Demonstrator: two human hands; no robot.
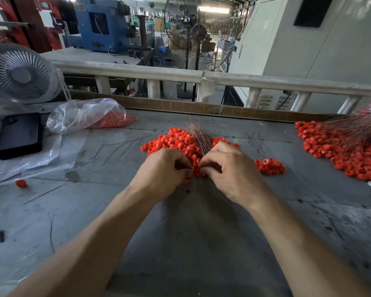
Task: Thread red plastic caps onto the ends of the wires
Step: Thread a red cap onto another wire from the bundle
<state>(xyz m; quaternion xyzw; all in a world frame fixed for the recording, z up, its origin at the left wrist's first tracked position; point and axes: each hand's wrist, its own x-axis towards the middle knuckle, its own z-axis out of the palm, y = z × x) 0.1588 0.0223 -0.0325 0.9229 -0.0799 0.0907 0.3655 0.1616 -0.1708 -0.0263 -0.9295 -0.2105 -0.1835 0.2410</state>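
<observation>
A heap of loose red plastic caps (pixel 176 140) lies in the middle of the grey table (pixel 180 232). My right hand (pixel 227 168) grips a bundle of thin copper wires (pixel 199 136) that fans up and away over the heap. My left hand (pixel 165 170) sits close beside it, its curled fingers pinching a red cap (pixel 188 179) at the heap's near edge. The fingertips of both hands almost meet. The wire ends between them are hidden by my fingers.
A small cluster of caps (pixel 270 166) lies right of my right hand. Capped wires (pixel 351 146) pile up at far right. A plastic bag of caps (pixel 90 116), a black case (pixel 19 136), a white fan (pixel 19 73) and a stray cap (pixel 21 183) sit left.
</observation>
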